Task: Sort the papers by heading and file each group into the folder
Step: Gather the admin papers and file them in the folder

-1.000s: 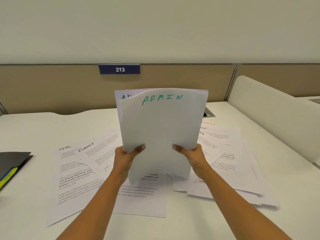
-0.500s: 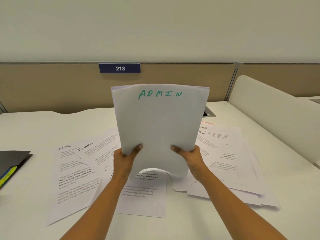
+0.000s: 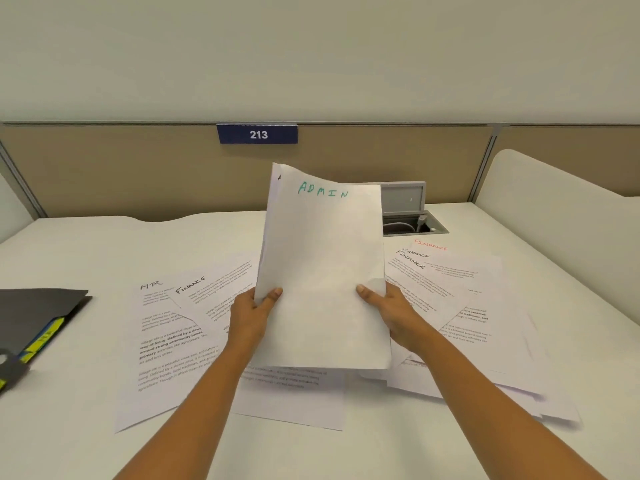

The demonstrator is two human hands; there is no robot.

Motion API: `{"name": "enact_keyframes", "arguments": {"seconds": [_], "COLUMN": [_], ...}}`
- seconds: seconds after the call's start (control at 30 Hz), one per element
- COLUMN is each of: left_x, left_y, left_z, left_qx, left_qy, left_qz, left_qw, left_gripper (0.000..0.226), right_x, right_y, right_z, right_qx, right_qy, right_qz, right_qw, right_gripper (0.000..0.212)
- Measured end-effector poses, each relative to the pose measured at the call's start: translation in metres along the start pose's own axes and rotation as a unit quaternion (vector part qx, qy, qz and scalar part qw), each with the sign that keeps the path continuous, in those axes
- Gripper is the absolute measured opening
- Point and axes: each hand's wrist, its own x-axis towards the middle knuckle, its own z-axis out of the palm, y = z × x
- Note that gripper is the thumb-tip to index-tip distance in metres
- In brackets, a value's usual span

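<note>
Holding the ADMIN stack (image 3: 322, 271) clear of the table (image 3: 86, 244), we have our left grip (image 3: 252, 317) pinching its left edge low down, thumb on the front face and fingers hidden behind, and our right grip (image 3: 391, 313) pinching the right edge likewise, thumb on the front. The stack stands nearly upright, green heading at the top, another sheet's edge showing behind its upper left corner. Under it a printed sheet (image 3: 294, 400) lies flat on the table. To our left lies an HR sheet (image 3: 156, 341), overlapped by a tilted FINANCE sheet (image 3: 207, 292); to our right spreads a fanned FINANCE pile (image 3: 450, 296). At the far left lies a dark folder (image 3: 38, 313) with yellow tabs. Behind the stack we see an open cable hatch (image 3: 412, 220) and a blue 213 plate (image 3: 258, 134) on the partition
</note>
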Motion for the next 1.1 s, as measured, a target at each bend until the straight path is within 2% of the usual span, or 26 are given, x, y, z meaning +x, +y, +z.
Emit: {"name": "enact_keyframes", "arguments": {"seconds": [0.07, 0.23, 0.37, 0.53, 0.67, 0.87, 1.0, 1.1], "left_x": [0.000, -0.005, -0.013, -0.024, -0.042, -0.066, -0.070, -0.067], "left_y": [-0.004, -0.023, -0.029, -0.032, -0.030, -0.031, -0.035, -0.041], "left_z": [-0.005, -0.018, -0.041, -0.093, -0.141, -0.225, -0.286, -0.327], "left_qx": [0.048, 0.181, 0.253, 0.304, 0.335, 0.351, 0.353, 0.357], "left_qy": [0.021, 0.110, 0.159, 0.208, 0.260, 0.329, 0.371, 0.374], "left_qz": [0.019, 0.025, -0.013, -0.048, -0.072, -0.088, -0.087, -0.092], "left_qw": [0.998, 0.977, 0.954, 0.928, 0.903, 0.872, 0.854, 0.851], "left_gripper": [0.026, 0.041, 0.034, 0.022, 0.017, 0.017, 0.018, 0.019], "right_x": [-0.001, -0.005, -0.003, 0.000, -0.004, -0.011, -0.015, -0.016], "right_y": [0.000, 0.007, 0.010, 0.010, 0.010, 0.018, 0.025, 0.031], "right_z": [0.004, 0.020, 0.030, 0.058, 0.093, 0.152, 0.187, 0.213], "right_qx": [0.001, -0.013, -0.033, -0.042, -0.051, -0.055, -0.056, -0.056], "right_qy": [-0.018, -0.017, -0.037, -0.075, -0.123, -0.189, -0.207, -0.210], "right_qz": [0.010, 0.026, 0.027, 0.025, 0.026, 0.043, 0.050, 0.058], "right_qw": [1.000, 0.999, 0.998, 0.996, 0.991, 0.980, 0.975, 0.974], "right_gripper": [0.022, 0.033, 0.033, 0.033, 0.018, 0.010, 0.012, 0.020]}}
